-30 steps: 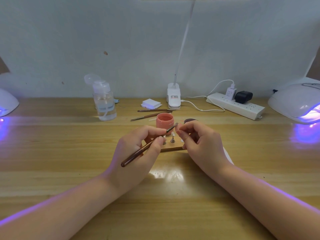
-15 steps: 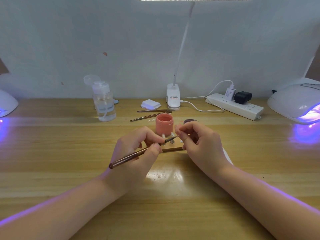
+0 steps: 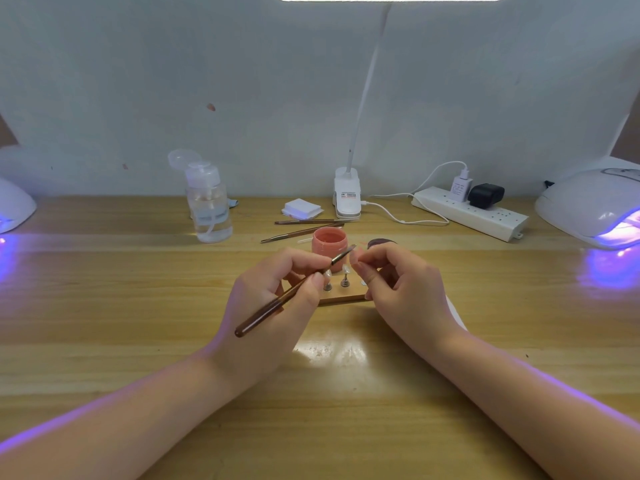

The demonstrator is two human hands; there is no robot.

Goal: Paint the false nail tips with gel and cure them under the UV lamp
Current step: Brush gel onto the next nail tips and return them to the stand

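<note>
My left hand (image 3: 273, 299) grips a dark brown gel brush (image 3: 294, 292), its metal tip pointing up and right. My right hand (image 3: 401, 289) pinches a small false nail tip (image 3: 354, 255) between thumb and forefinger, and the brush tip meets it. Behind the hands stands an open pink gel jar (image 3: 329, 245) with its dark lid (image 3: 379, 242) to the right. Below the hands a small wooden stand (image 3: 343, 298) carries metal pegs with clear nail tips (image 3: 345, 271). A lit white UV lamp (image 3: 592, 206) sits at the far right.
Another lit UV lamp (image 3: 14, 206) is at the far left. A clear pump bottle (image 3: 207, 202), a pad stack (image 3: 301, 207), two spare brushes (image 3: 304, 226), a clip lamp base (image 3: 347, 197) and a power strip (image 3: 474, 213) line the back of the wooden table (image 3: 104, 306).
The brush has swung: its tip dipped toward the stand, then rose again to the nail tip in my right hand. My right hand has barely moved.
</note>
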